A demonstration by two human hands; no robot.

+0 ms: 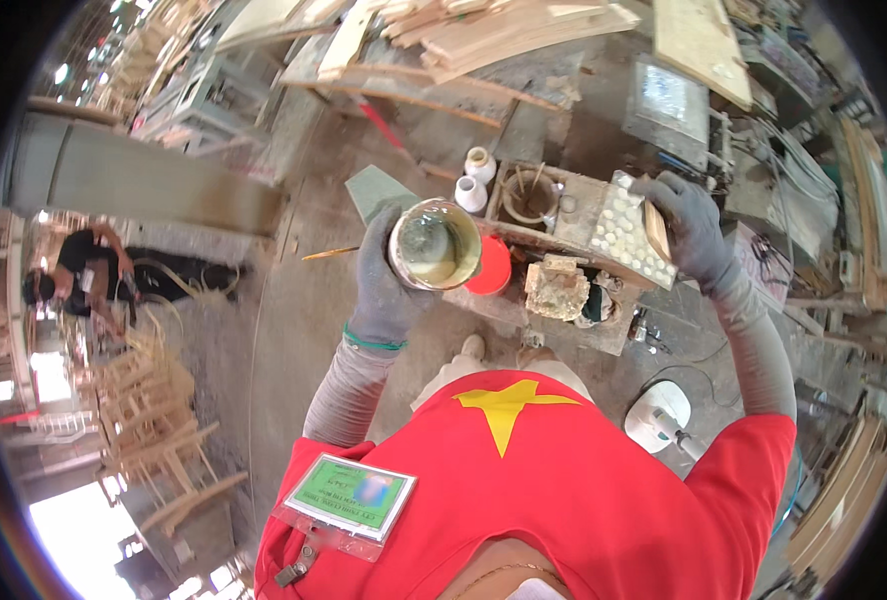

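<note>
My left hand (382, 285), in a grey glove, is wrapped round an open tub (430, 243) with a pale, smeared inside. A thin wooden stick (331, 253) juts out to the left of that hand, and a grey-green flat plate (377, 190) shows just beyond it; whether I hold either is hidden. My right hand (686, 222), gloved as well, has its fingers closed on a small wooden block (656, 232). Beside and partly under the block lies a panel dotted with pale round spots (626, 228), at the right end of a low bench.
On the bench (576, 205) stands a brown pot (531, 195) with sticks in it. Two white bottles (475, 180), a red bucket (491, 266) and a crusted yellowish block (558, 288) are close by. Planks (504, 40) lie ahead. A co-worker (94, 270) is at far left, near wooden frames.
</note>
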